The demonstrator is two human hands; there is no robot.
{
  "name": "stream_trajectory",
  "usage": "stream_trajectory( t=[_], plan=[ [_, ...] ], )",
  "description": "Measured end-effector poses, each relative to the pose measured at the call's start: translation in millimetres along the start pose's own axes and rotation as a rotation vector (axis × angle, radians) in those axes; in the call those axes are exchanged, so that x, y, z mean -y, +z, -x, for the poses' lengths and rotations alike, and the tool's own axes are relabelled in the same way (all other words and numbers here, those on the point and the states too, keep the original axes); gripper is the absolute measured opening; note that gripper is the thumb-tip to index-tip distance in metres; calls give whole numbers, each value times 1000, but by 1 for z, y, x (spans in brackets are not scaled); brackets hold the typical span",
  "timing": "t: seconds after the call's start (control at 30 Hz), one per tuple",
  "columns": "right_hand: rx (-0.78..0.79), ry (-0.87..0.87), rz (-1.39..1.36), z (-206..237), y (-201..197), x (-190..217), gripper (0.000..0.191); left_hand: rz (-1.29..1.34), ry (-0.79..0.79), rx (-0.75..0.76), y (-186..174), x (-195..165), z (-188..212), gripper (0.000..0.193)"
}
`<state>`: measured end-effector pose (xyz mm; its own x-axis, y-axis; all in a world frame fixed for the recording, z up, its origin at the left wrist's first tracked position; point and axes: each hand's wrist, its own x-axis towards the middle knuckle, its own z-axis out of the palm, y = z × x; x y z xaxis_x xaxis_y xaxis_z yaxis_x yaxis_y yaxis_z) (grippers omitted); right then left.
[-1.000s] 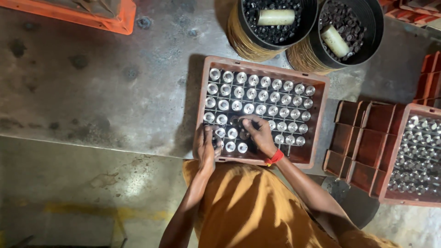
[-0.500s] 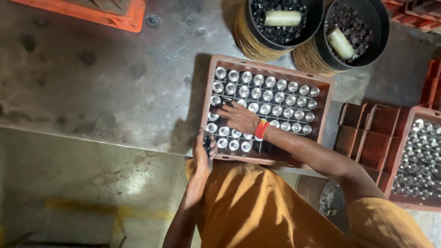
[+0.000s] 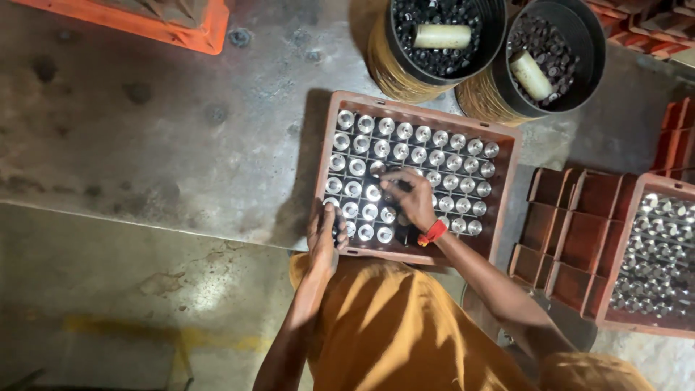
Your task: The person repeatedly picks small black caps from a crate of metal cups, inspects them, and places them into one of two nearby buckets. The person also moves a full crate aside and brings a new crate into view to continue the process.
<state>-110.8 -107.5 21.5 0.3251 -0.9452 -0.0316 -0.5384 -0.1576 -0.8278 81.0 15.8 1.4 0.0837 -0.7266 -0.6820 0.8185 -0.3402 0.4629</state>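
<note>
A reddish-brown crate [image 3: 507, 190] on the floor holds a grid of shiny metal cylinders [image 3: 441, 139]. My left hand [image 3: 322, 237] grips the crate's near-left corner, its fingers over the rim and touching the nearest cylinders. My right hand [image 3: 413, 199], with a red band at the wrist, hovers over the middle near rows. Its fingers curl down onto the cylinders there. Whatever is under its fingertips is hidden.
Two black buckets of small dark parts, each with a pale cylinder on top, stand behind the crate [image 3: 443, 32] [image 3: 554, 61]. To the right lie an empty divided crate [image 3: 572, 239] and another crate of metal cylinders [image 3: 659, 253]. An orange crate [image 3: 145, 22] sits far left.
My right hand has pulled back from the crate's left-middle rows toward the near centre. My left hand has stayed at the near-left corner.
</note>
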Motion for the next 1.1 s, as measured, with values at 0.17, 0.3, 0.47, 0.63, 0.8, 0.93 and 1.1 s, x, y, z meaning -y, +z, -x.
stream_trajectory(
  t=[0.17, 0.3, 0.47, 0.63, 0.8, 0.93, 1.1],
  plan=[
    [-29, -176, 273, -11, -5, -9, 22, -105, 66, 85, 13, -7, -2, 24],
    [110, -278, 590, -24, 10, -9, 25, -84, 20, 86, 15, -15, -3, 28],
    [141, -299, 633, -37, 13, 2, 36, -75, 27, 28, 20, -18, -8, 24],
    [44, -127, 194, -18, 2, 13, 43, -262, 43, 46, 37, -12, -10, 25],
    [321, 400, -313, 12, 10, 17, 37, -235, -39, 79, 45, 0, -17, 27],
    [-72, 110, -53, -17, -3, 9, 26, 171, -200, -36, 31, 4, -34, 28],
    [19, -261, 390, -64, -12, 6, 29, 309, -225, 108, 12, 14, -41, 24]
  ],
)
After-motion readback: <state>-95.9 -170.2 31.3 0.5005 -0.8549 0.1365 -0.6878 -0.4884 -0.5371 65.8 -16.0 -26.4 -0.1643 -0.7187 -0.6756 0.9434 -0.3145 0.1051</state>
